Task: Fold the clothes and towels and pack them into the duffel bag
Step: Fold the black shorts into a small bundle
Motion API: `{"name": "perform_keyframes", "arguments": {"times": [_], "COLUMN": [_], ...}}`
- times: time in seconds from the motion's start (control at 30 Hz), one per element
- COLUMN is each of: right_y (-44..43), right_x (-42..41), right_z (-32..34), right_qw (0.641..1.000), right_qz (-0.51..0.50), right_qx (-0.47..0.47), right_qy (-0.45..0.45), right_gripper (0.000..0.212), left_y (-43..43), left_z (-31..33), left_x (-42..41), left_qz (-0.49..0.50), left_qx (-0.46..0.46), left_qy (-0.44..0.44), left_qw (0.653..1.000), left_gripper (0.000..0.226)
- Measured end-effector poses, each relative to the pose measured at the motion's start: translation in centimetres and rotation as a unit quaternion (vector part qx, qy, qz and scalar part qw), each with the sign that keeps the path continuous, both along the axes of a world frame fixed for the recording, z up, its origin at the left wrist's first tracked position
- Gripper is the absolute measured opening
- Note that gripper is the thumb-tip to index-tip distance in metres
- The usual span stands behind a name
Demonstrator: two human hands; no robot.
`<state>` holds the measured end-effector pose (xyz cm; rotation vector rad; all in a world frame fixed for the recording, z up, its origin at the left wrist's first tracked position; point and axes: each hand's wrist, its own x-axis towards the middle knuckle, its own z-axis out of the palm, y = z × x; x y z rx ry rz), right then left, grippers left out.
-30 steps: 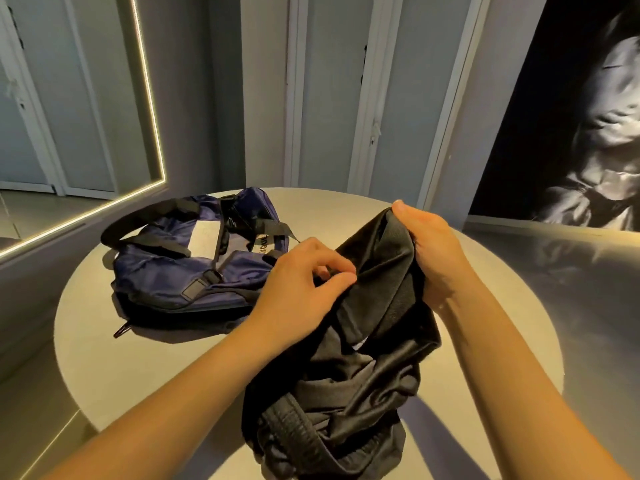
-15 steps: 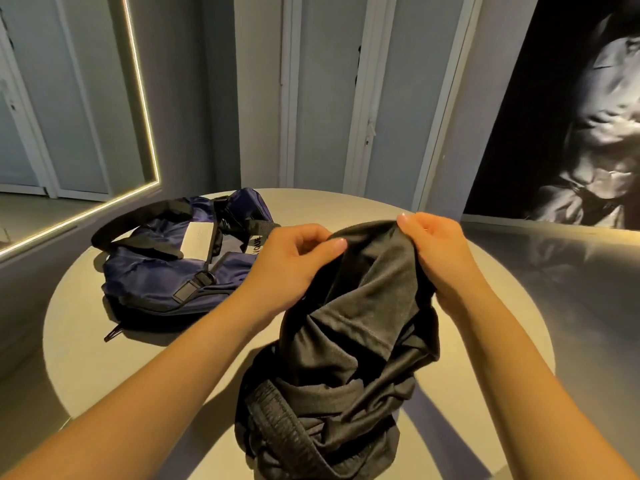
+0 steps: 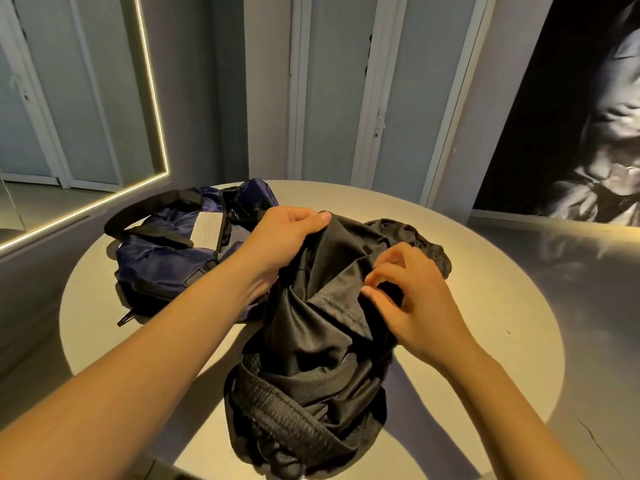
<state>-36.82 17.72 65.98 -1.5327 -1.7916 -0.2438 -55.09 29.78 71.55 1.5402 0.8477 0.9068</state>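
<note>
Untangling crumpled shiny black garment, gripped by left hand, hem pinched by right hand; next, probably spreading flat beside navy nylon duffel bag at ten o'clock.

The black garment is soft cloth with a faint sheen, its waistband ribbed. At ten o'clock, the navy duffel bag looks glossy nylon. The tabletop is smooth, matt.

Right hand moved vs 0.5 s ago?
Yes. Judged against the duffel bag, the right hand has dropped from the top edge of the black garment toward the person, to a lower fold.
</note>
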Motion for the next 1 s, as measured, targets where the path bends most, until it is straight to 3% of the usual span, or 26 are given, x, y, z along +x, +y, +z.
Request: {"name": "perform_keyframes", "arguments": {"times": [0.1, 0.17, 0.23, 0.4, 0.57, 0.67, 0.73, 0.8, 0.87, 0.93, 1.0], "right_y": [0.1, 0.2, 0.6, 1.9, 3.1, 2.3, 1.3, 1.2, 3.2, 5.6, 6.9], "right_x": [-0.3, -0.8, -0.9, -0.3, 0.1, 0.3, 0.3, 0.6, 2.2, 3.6, 4.7], "right_z": [0.8, 0.7, 0.3, 0.1, 0.5, 1.7, 4.2, 7.3, 9.4, 9.9, 9.5], "right_qw": [0.999, 0.998, 0.991, 0.983, 0.982, 0.994, 0.992, 0.969, 0.947, 0.935, 0.920], "right_qz": [0.036, 0.032, 0.007, -0.010, 0.003, 0.044, 0.104, 0.131, 0.056, -0.048, -0.109], "right_qx": [-0.006, -0.016, 0.002, 0.010, 0.007, -0.025, -0.044, -0.039, -0.015, -0.026, -0.043], "right_qy": [0.017, -0.046, -0.136, -0.186, -0.190, -0.095, 0.048, 0.205, 0.317, 0.350, 0.375], "right_gripper": [0.036, 0.055, 0.060, 0.049, 0.012, 0.005, 0.007, 0.011, 0.015, 0.019, 0.023], "left_y": [0.2, 0.3, 0.3, 0.6, 0.6, 0.9, 1.5, 2.2, 2.5, 2.0, 0.0], "left_z": [0.2, 0.5, 0.6, 0.5, 0.5, 0.3, -0.2, -0.7, -1.2, -1.7, -2.3], "left_x": [-0.2, -0.3, -0.2, -0.3, -0.3, -0.6, -0.9, -1.1, -0.9, -0.6, -0.7], "left_qz": [-0.004, -0.005, -0.008, -0.008, -0.016, 0.008, 0.042, 0.059, 0.078, 0.131, 0.114], "left_qx": [-0.013, -0.010, -0.010, -0.022, -0.025, 0.001, 0.029, 0.051, 0.105, 0.182, 0.226], "left_qy": [-0.016, -0.015, -0.010, 0.015, 0.030, 0.037, 0.037, 0.055, 0.094, 0.085, 0.041], "left_qw": [1.000, 1.000, 1.000, 1.000, 0.999, 0.999, 0.998, 0.995, 0.987, 0.971, 0.967], "left_gripper": [0.023, 0.022, 0.022, 0.023, 0.020, 0.023, 0.029, 0.025, 0.018, 0.011, 0.011]}}
